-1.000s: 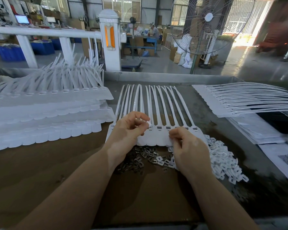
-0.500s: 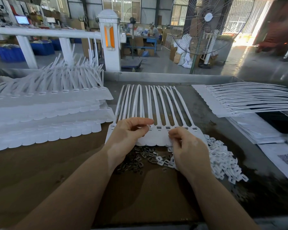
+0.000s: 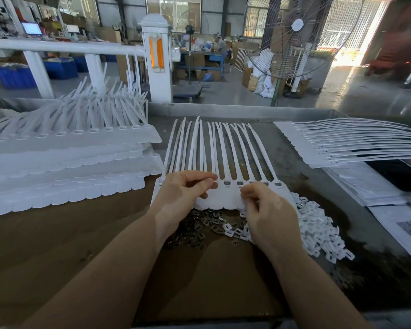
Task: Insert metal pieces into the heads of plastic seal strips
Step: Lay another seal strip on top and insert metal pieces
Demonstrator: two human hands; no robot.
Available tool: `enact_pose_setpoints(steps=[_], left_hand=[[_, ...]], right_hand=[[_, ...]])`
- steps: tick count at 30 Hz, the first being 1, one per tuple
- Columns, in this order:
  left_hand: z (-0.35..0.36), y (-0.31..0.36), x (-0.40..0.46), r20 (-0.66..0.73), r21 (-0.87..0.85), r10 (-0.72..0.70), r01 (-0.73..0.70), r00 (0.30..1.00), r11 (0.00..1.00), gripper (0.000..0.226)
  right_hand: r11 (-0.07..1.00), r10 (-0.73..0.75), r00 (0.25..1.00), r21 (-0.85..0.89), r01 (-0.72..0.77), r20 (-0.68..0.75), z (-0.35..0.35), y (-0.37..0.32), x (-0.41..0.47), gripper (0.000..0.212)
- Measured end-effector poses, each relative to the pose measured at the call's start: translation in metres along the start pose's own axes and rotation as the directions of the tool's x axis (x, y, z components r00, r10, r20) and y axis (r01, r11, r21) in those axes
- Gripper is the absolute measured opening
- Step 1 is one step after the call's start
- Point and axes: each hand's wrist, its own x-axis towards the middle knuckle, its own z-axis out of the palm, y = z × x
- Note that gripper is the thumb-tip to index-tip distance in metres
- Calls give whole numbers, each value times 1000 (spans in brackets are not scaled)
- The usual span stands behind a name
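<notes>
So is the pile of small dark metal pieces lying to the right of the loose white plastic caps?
No, the small dark metal pieces lie left of the loose white plastic caps, between the wrists.

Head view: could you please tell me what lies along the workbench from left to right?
Stacked seal strips → left hand → right hand → pile of white plastic pieces → fanned strips.

Factory hall, daylight upper right.
Pedestal fan [image 3: 297,36] right of centre; white post [image 3: 156,58] centre; blue crates [image 3: 17,77] far left; grey glossy floor [image 3: 356,96].
</notes>
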Motion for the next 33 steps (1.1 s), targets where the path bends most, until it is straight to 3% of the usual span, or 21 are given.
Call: enact_pose_setpoints(steps=[20, 33], left_hand=[[-2, 1, 2, -12, -103, -160, 158, 987, 982, 13], [-3, 3, 0, 4, -88, -181, 180, 984, 980, 12]], right_hand=[[1000, 3, 1000, -11, -3, 4, 0, 1, 0, 16], [1000, -6, 1000, -13, 6, -3, 0, 0, -1, 15]])
